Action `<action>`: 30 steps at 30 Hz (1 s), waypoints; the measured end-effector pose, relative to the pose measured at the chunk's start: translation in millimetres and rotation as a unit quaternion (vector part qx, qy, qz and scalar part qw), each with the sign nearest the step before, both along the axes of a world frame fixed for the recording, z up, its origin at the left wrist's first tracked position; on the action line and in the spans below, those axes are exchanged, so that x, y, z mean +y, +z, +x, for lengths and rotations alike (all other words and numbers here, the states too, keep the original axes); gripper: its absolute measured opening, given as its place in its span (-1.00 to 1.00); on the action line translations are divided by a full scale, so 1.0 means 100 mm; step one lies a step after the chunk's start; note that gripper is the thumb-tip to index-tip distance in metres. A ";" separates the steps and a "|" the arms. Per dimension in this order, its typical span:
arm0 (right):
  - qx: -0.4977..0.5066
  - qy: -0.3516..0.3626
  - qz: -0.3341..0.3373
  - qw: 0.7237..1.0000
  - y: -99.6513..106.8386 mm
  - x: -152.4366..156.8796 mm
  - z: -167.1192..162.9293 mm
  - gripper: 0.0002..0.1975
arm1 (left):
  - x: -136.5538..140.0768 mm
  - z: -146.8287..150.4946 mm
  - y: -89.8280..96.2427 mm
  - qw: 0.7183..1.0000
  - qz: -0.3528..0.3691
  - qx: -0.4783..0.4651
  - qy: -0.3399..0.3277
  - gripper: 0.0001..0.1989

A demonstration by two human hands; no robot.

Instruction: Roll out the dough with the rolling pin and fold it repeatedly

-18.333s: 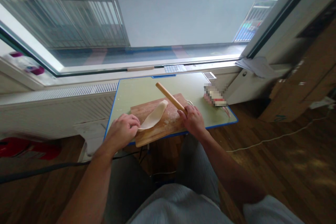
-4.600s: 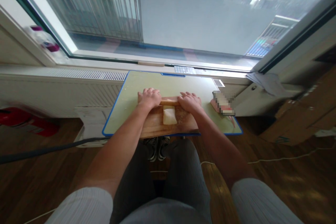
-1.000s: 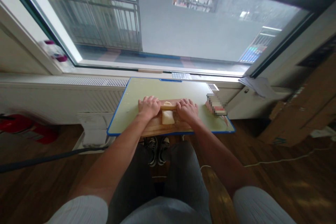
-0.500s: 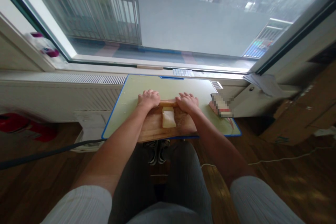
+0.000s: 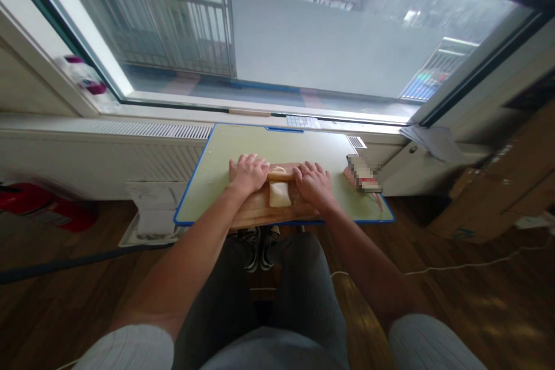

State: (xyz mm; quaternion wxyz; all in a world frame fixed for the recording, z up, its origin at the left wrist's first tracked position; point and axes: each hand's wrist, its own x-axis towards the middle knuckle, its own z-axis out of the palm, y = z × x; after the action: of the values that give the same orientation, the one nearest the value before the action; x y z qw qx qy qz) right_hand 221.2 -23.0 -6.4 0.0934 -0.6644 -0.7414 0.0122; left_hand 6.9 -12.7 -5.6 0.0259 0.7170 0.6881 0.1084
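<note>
A wooden rolling pin [image 5: 281,176] lies crosswise on a flat piece of pale dough [image 5: 280,194]. My left hand [image 5: 249,173] is closed over the pin's left end, and my right hand [image 5: 312,180] covers its right end. Most of the dough shows on my side of the pin, with a thin pale edge just beyond it. Underneath is a wooden board [image 5: 251,213], partly hidden by my hands and forearms. The board rests on a light green tabletop [image 5: 203,185] with a blue rim.
At the tabletop's right side lies a partly pixelated object [image 5: 364,176]. Behind stand a radiator [image 5: 165,131] and a large window. A bottle [image 5: 87,76] is on the left sill, a fire extinguisher [image 5: 47,207] on the left floor, and a cardboard box [image 5: 489,202] at right.
The rolling pin and both hands have come slightly toward me over the dough. A pale edge of dough now shows beyond the pin. The view has shifted a little.
</note>
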 end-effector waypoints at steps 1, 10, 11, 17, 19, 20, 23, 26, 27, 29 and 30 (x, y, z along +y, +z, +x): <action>0.007 -0.001 -0.001 1.000 0.00 -0.03 0.00 -0.46 | -0.04 0.00 0.00 1.000 0.002 0.000 -0.006 -0.45; 0.032 0.035 -0.042 0.998 -0.01 -0.12 0.13 -0.34 | -0.17 -0.06 0.06 0.997 -0.006 -0.007 -0.073 -0.49; 0.035 0.048 -0.046 0.997 -0.01 -0.11 0.16 -0.36 | -0.17 -0.08 0.07 0.996 -0.012 -0.012 -0.085 -0.53; 0.075 0.104 -0.023 0.992 0.02 -0.04 0.24 -0.65 | -0.19 -0.14 0.11 0.994 -0.018 -0.029 -0.105 -0.67; 0.090 0.092 -0.001 0.992 0.04 -0.03 0.25 -0.73 | -0.23 -0.13 0.13 0.994 -0.003 -0.035 -0.105 -0.71; 0.097 0.088 0.010 0.991 0.06 -0.03 0.25 -0.76 | -0.26 -0.12 0.14 0.994 0.007 -0.038 -0.105 -0.73; 0.106 0.109 0.019 0.988 0.09 -0.07 0.26 -0.78 | -0.35 -0.08 0.15 0.993 0.037 -0.046 -0.103 -0.78; 0.106 0.117 0.008 0.987 0.09 -0.11 0.27 -0.77 | -0.41 -0.06 0.13 0.993 0.051 -0.051 -0.096 -0.80; 0.109 0.104 0.008 0.989 0.08 -0.11 0.27 -0.79 | -0.41 -0.06 0.12 0.993 0.053 -0.054 -0.093 -0.80; 0.111 0.083 0.011 0.990 0.08 -0.08 0.27 -0.77 | -0.41 -0.07 0.12 0.994 0.045 -0.052 -0.089 -0.75; 0.106 0.086 0.007 0.991 0.08 -0.06 0.27 -0.72 | -0.40 -0.08 0.13 0.995 0.033 -0.046 -0.087 -0.73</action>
State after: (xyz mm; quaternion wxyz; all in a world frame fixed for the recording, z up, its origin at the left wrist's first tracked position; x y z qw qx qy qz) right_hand 248.4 -29.0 2.0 0.1751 -0.5927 -0.7815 0.0853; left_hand -0.7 -52.9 7.3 0.0436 0.7691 0.6170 0.1611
